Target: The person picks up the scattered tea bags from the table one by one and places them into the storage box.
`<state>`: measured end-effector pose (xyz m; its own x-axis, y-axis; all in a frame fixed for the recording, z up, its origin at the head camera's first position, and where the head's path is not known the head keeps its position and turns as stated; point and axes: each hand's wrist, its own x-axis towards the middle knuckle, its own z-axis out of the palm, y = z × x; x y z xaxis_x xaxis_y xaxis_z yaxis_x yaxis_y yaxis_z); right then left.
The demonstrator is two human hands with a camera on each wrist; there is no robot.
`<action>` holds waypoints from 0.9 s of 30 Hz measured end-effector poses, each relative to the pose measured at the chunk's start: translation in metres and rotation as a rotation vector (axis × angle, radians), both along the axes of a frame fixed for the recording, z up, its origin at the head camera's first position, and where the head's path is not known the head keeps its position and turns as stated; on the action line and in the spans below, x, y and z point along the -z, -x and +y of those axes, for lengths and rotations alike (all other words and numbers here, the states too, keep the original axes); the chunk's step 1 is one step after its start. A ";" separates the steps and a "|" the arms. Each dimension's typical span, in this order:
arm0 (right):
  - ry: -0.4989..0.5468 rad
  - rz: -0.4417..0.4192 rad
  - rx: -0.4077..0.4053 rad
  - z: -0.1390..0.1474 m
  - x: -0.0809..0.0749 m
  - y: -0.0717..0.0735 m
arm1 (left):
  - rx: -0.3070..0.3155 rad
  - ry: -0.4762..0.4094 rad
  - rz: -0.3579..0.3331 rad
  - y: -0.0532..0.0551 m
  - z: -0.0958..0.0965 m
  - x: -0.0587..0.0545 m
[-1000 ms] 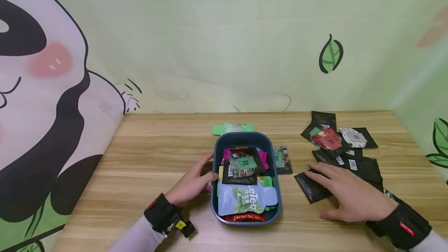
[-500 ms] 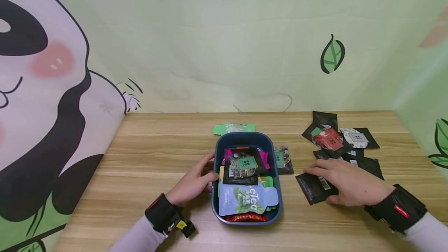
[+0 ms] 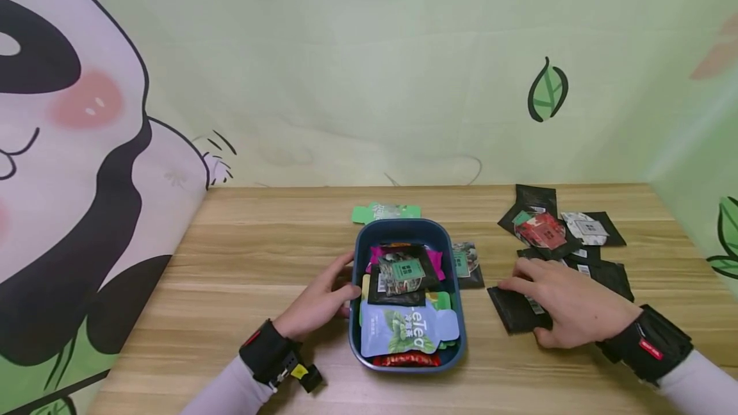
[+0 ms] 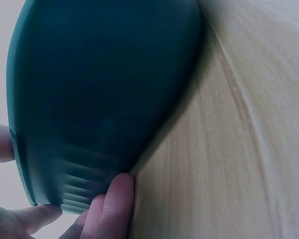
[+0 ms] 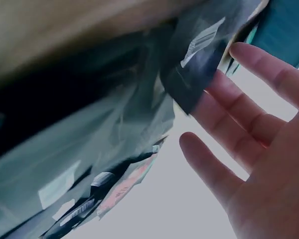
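Note:
In the head view my left hand (image 3: 314, 303) rests at the left side of a dark blue plastic box (image 3: 407, 369). Its thumb lies at the rim, and the left wrist view shows fingers (image 4: 114, 204) against the ribbed outer wall. On top in the box lie a patterned black sachet (image 3: 403, 272) and a light blue tea packet (image 3: 398, 328). My right hand (image 3: 579, 303) touches a flat black sachet (image 3: 513, 309) with a barcode. From the right wrist, two fingertips pass behind that sachet (image 5: 192, 55); the lowest finger in that view is apart from it.
Several black sachets (image 3: 605, 277) lie beyond my right hand, including one with a red label (image 3: 542, 232) and one with a white label (image 3: 588, 227). A patterned sachet (image 3: 469, 264) lies against the box's right side. Behind the box is a green packet (image 3: 386, 212).
My right hand has drawn its fingers in and moved slightly left, its thumb now close to the black sachet. The sachet's near edge has shifted a little. My left hand and the box stay put.

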<state>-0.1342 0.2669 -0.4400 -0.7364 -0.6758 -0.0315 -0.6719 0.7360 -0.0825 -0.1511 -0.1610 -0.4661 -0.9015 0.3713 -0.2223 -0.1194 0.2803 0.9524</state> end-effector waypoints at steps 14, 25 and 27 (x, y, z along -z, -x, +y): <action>0.072 0.083 0.004 -0.001 -0.013 -0.002 | 0.005 0.009 0.004 -0.001 0.000 -0.001; 0.114 -0.004 0.011 -0.005 -0.009 0.000 | 0.000 0.004 0.002 0.000 0.000 0.000; 0.108 -0.017 0.015 -0.005 -0.005 0.000 | 0.001 0.003 0.002 0.000 -0.001 0.000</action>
<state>-0.1346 0.2623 -0.4350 -0.7467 -0.6645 0.0283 -0.6584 0.7324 -0.1736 -0.1510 -0.1616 -0.4660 -0.9014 0.3718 -0.2218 -0.1173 0.2833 0.9518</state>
